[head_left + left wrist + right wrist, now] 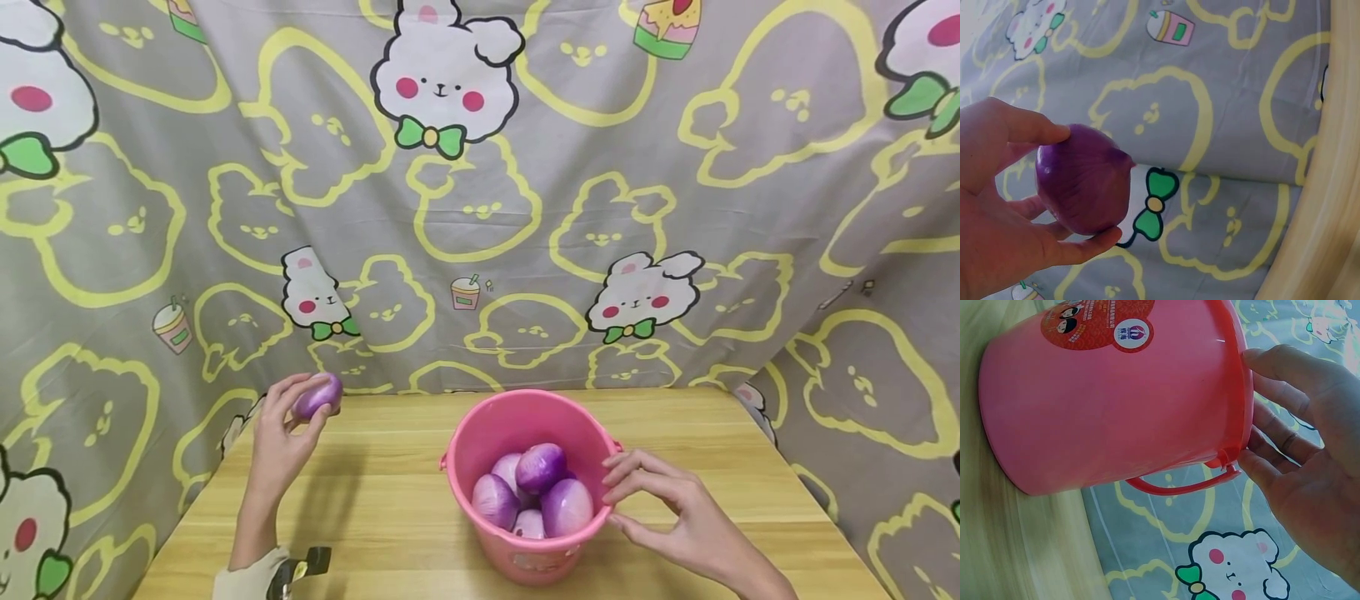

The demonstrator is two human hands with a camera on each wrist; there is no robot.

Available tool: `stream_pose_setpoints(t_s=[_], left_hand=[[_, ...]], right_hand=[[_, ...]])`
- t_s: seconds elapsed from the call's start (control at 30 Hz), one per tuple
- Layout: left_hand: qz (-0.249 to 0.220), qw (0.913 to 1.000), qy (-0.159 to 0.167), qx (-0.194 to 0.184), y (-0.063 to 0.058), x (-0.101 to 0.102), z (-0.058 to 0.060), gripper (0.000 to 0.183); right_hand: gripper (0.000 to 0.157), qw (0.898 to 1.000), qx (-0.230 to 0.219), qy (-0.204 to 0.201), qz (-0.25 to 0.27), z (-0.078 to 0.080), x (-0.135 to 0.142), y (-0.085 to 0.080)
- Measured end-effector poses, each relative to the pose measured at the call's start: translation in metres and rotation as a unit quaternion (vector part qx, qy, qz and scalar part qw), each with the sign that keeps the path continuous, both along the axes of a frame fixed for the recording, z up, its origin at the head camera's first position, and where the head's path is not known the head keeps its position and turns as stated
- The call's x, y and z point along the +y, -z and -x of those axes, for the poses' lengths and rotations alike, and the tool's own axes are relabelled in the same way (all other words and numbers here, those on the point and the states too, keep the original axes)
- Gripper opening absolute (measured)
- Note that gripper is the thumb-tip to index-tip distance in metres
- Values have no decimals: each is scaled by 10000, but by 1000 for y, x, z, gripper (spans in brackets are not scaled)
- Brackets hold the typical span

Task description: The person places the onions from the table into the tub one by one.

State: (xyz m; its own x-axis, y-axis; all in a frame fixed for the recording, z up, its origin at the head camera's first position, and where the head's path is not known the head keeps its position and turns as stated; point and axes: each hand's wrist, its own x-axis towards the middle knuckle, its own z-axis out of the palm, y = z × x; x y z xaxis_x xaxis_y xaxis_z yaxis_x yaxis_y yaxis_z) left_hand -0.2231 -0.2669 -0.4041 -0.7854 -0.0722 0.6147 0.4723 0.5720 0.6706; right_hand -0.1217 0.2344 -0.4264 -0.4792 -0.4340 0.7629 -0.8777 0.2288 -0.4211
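Observation:
My left hand (288, 433) holds a purple onion (318, 398) above the left part of the table. Up close in the left wrist view, the onion (1085, 181) has shiny skin and a pointed tip, and thumb and fingers grip it from opposite sides. A pink bucket (510, 546) stands upright to the right, with several purple and whitish onions (542, 468) inside. My right hand (682, 508) grips the bucket's rim on its right side. In the right wrist view, thumb and fingertips sit at the rim of the bucket (1116, 419).
The bucket stands on a wood-grain table (397, 500). A grey curtain (480, 217) with yellow outlines and cartoon bunnies hangs behind the table and along its sides. The bucket's handle (1179, 487) hangs down outside its wall. A dark strap (288, 575) circles my left wrist.

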Motion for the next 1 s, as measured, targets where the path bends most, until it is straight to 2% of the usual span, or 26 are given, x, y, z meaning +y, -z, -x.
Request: stream_pose_setpoints(t_s=[0.13,0.47,1.0], left_hand=[[66,10000,-11,1,-4,3,-3,38],[-40,9991,330,270,-18,12,-14,42],[100,9973,397,612,-24,22,-21,45]], right_hand=[[47,10000,58,-45,24,-1,-1,-1],[48,9999,81,-71,53,-1,-2,-2],[49,10000,33,-44,32,-2,-2,-2]])
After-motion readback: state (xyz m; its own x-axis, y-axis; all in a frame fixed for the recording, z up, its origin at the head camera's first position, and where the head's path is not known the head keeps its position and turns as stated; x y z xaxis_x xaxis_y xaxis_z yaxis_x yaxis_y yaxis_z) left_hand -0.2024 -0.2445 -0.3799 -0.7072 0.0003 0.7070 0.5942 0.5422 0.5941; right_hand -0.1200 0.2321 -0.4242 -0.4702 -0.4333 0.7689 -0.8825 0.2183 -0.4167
